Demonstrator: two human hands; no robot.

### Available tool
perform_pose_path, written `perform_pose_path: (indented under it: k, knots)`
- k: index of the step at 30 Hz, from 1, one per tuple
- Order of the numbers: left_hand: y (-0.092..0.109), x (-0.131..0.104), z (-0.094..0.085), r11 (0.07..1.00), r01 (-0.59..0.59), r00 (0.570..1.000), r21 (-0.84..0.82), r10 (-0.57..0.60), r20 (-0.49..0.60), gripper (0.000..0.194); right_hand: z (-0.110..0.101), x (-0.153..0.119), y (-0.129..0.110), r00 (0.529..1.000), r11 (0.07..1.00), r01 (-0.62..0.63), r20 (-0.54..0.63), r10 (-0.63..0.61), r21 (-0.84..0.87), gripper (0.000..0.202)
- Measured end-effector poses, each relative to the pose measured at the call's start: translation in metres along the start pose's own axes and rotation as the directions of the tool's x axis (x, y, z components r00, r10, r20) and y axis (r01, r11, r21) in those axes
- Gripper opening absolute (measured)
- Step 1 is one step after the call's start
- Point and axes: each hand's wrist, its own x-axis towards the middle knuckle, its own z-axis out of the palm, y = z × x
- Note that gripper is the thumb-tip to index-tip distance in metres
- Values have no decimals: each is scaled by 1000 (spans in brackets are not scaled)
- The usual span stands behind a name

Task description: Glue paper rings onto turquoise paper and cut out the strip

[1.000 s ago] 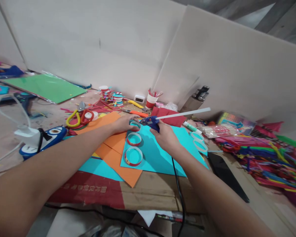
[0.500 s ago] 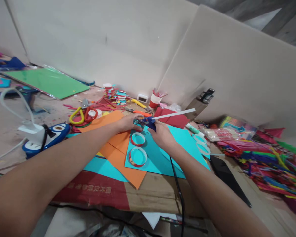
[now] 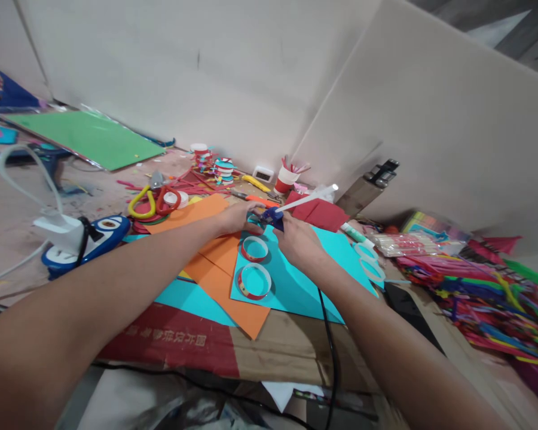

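My right hand (image 3: 298, 239) is closed round a blue hot glue gun (image 3: 273, 218), with a long white glue stick (image 3: 311, 197) sticking out of its back. Its nozzle points toward my left hand (image 3: 242, 218), whose fingers and thumb are closed on what seems to be a small ring, mostly hidden. Nearer to me, a red-and-white ring (image 3: 254, 258) and another such ring (image 3: 254, 292) stand on a turquoise sheet (image 3: 291, 298). An orange sheet (image 3: 246, 319) lies under my left forearm.
A black cord (image 3: 329, 340) runs from beneath my right wrist over the cardboard's front edge. At left are a blue power strip (image 3: 110, 230) and yellow-and-red-handled scissors (image 3: 146, 203). A cup of sticks (image 3: 287, 179) stands behind; pipe cleaners (image 3: 475, 304) lie right.
The glue stick's outer end has swung toward the left and up as the glue gun turned in my right hand. The view has shifted slightly; both rings stay on the turquoise sheet.
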Motion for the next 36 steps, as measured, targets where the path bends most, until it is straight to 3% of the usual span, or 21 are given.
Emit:
perform_pose_path:
  k: [11,17,21,27,31,36]
  knots:
    - [2,0,-1,1000,-10,1000,16,9,28,82,-9,-5,-3,1000,1000,-4,17,5,-31,32]
    - [7,-1,0,999,28,1000,45,-28,4,82,-6,-13,5,1000,999,-12,-23,13,42,35]
    - [16,-3,-10,977,16,998,213,-28,51,79,-2,-19,12,996,995,-43,-69,49,89,33]
    - [27,-9,-26,872,4,987,490,-84,140,85,0,-23,19,993,975,-49,-92,71,218,30]
    - [31,-11,-26,816,-23,980,577,-97,176,79,1,-25,22,992,961,-40,-103,70,273,35]
    - [42,-17,-22,746,-27,988,665,-82,133,67,2,-28,23,992,958,-46,-103,78,284,36]
